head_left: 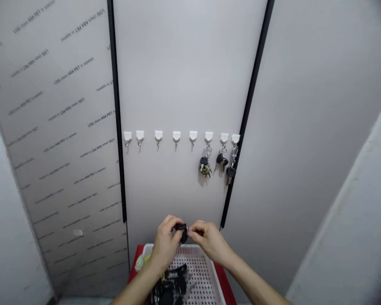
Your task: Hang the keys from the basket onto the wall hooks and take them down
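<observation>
While the left hand [167, 238] pinches a small black key bunch [184, 235] above the white perforated plastic basket [206, 281], the right hand [209, 240] pinches this bunch's side, exactly where I cannot tell; if one grip loosens, it could drop among the tangled black items [178, 284] below.

Black keys [184, 236], white hooks [176, 136], white basket [217, 280], red stand [226, 284], letter-patterned panel [66, 127]

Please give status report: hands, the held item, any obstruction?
Left hand gripping small black item, likely keys. Right hand close at its edge. Three key bunches hanging on hooks. Nothing visible blocking hands.
</observation>
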`<state>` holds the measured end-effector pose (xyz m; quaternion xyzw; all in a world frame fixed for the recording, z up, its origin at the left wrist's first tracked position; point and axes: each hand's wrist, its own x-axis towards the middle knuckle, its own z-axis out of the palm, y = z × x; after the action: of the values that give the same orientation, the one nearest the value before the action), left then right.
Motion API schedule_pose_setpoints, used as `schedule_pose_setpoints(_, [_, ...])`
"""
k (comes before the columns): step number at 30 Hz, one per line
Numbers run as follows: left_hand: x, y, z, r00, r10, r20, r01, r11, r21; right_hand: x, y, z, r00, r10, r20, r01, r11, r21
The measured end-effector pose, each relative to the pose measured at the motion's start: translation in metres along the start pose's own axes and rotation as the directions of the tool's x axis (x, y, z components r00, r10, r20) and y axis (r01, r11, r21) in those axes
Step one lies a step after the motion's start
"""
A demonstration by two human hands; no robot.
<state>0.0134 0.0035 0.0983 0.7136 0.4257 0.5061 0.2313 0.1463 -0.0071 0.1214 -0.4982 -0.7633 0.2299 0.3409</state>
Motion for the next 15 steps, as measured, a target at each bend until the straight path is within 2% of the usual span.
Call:
schedule_pose_setpoints(4, [0.008,0.004,-0.001,0.997,-0.042,-0.069,0.042,0.999,-0.004,0.004,-0.003,0.004,0.999,0.044,-0.005,-0.043,0.996,0.079])
schedule_pose_setpoints(9, [0.017,0.012,-0.004,0.988,-0.022,-0.150,0.021,1.000,-0.011,0.011,-0.012,0.005,0.976,0.007,-0.218,-0.011,1.000,-0.020])
schedule_pose_setpoints(15, [0.025,0.021,-0.006,0.971,-0.001,-0.237,-0.005,1.000,-0.023,0.019,-0.022,0.000,0.955,-0.003,-0.297,0.020,0.998,0.054])
